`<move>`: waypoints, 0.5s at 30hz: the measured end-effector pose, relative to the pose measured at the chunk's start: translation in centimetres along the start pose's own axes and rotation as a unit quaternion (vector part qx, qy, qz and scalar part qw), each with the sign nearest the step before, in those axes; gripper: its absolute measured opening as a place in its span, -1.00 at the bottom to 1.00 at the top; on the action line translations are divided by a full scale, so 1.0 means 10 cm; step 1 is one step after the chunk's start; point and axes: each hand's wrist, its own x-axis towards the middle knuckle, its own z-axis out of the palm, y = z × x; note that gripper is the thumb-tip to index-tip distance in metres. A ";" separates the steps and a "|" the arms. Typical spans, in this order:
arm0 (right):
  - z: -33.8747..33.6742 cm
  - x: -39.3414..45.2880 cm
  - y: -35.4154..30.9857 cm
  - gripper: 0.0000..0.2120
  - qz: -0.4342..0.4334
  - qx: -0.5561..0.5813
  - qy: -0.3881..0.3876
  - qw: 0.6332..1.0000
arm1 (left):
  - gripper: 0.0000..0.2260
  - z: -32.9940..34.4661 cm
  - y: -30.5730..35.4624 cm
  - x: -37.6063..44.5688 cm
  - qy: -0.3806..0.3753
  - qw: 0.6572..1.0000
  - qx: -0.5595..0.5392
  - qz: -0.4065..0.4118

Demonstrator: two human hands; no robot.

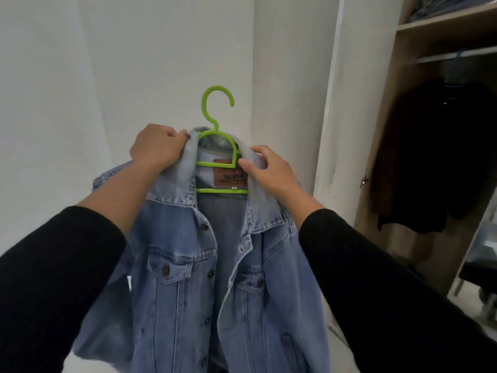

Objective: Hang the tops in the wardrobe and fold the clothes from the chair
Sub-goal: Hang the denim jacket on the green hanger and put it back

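Note:
A light blue denim jacket (pixel 188 265) hangs in front of me on a green plastic hanger (pixel 215 114), its hook sticking up above the collar. My left hand (pixel 157 148) grips the left side of the collar. My right hand (pixel 269 168) pinches the right side of the collar between thumb and fingers, next to the hanger's shoulder. The jacket front is unbuttoned and a brown label shows inside the neck. The open wardrobe (pixel 419 130) stands to the right.
Inside the wardrobe a metal rail (pixel 457 55) carries dark garments (pixel 430 162). Folded clothes lie on the shelf (pixel 446 22) above it. The white wardrobe door (pixel 347 103) stands open between me and the rail. A white wall lies straight ahead.

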 end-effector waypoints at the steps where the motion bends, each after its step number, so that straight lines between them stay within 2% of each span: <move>1: -0.06 0.02 0.08 -0.62 -0.018 -0.046 0.012 0.999 | -0.61 0.02 0.09 0.01 -0.002 1.000 -0.006 0.004; 3: -0.23 0.05 0.18 -0.74 -0.022 -0.098 0.052 0.994 | -0.58 0.09 0.30 -0.02 0.002 1.000 -0.013 0.023; 6: -0.52 0.11 0.29 -0.73 0.011 -0.096 0.097 0.991 | -0.55 0.24 0.59 -0.13 0.039 0.992 0.022 0.115; 10: -0.93 0.20 0.53 -0.63 0.040 -0.093 0.133 0.986 | -0.58 0.51 0.73 -0.29 0.088 0.958 0.095 0.256; 12: -1.12 0.28 0.71 -0.64 0.046 -0.082 0.144 0.985 | -0.59 0.64 0.83 -0.32 0.063 0.960 0.109 0.252; 15: -1.36 0.37 1.04 -0.72 0.048 -0.060 0.189 0.979 | -0.53 0.86 1.22 -0.39 0.050 0.977 0.111 0.175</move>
